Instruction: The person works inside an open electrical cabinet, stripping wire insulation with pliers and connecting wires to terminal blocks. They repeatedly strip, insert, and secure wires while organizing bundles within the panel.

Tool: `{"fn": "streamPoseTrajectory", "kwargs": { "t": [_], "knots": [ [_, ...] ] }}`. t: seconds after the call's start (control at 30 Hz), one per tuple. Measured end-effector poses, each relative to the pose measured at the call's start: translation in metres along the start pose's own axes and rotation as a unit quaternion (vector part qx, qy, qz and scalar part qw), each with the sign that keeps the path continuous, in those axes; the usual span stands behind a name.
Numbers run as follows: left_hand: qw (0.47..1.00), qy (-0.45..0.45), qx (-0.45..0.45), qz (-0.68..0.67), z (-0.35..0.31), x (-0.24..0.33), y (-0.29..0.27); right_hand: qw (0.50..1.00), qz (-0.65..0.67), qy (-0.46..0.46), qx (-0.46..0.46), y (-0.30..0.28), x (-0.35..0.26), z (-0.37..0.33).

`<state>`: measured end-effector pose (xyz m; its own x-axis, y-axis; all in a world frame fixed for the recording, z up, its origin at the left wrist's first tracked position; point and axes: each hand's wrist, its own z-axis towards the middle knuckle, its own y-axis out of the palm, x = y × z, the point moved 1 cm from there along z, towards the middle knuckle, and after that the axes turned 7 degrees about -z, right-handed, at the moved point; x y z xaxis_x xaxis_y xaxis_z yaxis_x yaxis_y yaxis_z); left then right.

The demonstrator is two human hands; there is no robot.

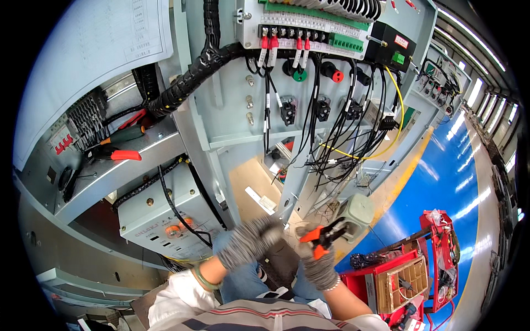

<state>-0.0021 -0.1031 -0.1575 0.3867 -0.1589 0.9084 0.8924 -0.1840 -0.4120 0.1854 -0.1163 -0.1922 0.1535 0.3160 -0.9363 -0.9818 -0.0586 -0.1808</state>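
Observation:
My left hand (pixel 251 240), in a grey knit glove, is in front of the open cabinet at lower centre. Its fingers are drawn together and blurred; whatever lies between them is too small to make out. Just to the right, my gloved right hand (pixel 321 268) is closed around pliers (pixel 326 237) with orange grips and a black head pointing right; their exact kind is unclear. Above both hands, a loose bundle of black wires (pixel 342 157) with white sleeves hangs from the cabinet door, along with a yellow wire (pixel 401 105).
Screwdrivers and red-handled pliers (pixel 126 155) lie on a metal ledge at left, above a grey box (pixel 163 212). A terminal board (pixel 309 33) spans the upper door. At right are a green-grey stool (pixel 356 212) and a red tool cart (pixel 356 281) on the blue floor.

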Motion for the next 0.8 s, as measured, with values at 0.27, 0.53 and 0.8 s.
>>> {"fn": "streamPoseTrajectory", "kwargs": {
  "t": [0.27, 0.53, 0.8],
  "knots": [
    [0.941, 0.272, 0.199, -0.015, 0.04, 0.08, -0.052, 0.991, 0.129, 0.034, -0.002, -0.015, 0.015, 0.006],
    [0.954, 0.225, 0.169, -0.105, 0.092, 0.07, -0.004, 0.988, 0.155, 0.014, -0.024, -0.022, 0.006, 0.015],
    [0.944, 0.173, 0.271, -0.071, 0.119, -0.002, 0.021, 0.975, 0.213, 0.058, -0.019, -0.03, 0.015, -0.004]
  ]
}}
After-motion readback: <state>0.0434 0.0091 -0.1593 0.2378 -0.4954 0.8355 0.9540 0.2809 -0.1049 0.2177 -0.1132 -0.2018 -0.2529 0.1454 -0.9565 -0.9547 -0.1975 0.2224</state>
